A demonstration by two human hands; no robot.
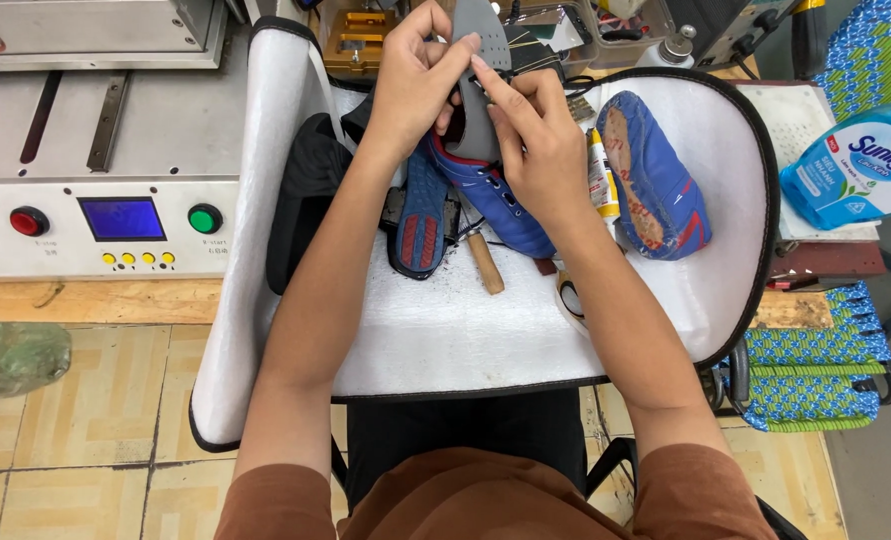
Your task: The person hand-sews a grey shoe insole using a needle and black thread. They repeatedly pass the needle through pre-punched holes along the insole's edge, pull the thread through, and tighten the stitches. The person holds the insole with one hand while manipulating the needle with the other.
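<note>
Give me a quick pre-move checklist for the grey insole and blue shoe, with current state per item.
1. Both hands on the flat grey insole: ok. Left hand and right hand pinch it from either side.
2. Insole lined up with the blue lace-up shoe: cannot tell; the hands cover where they meet.
3. Shoe supported on the white padded board: ok, it lies there below the hands.
4. Wooden-handled tool out of the way: ok, beside the shoe, untouched.
5. Second blue shoe, sole up: ok, apart to the right.
6. Small white glue tube: cap state cannot tell.
</note>
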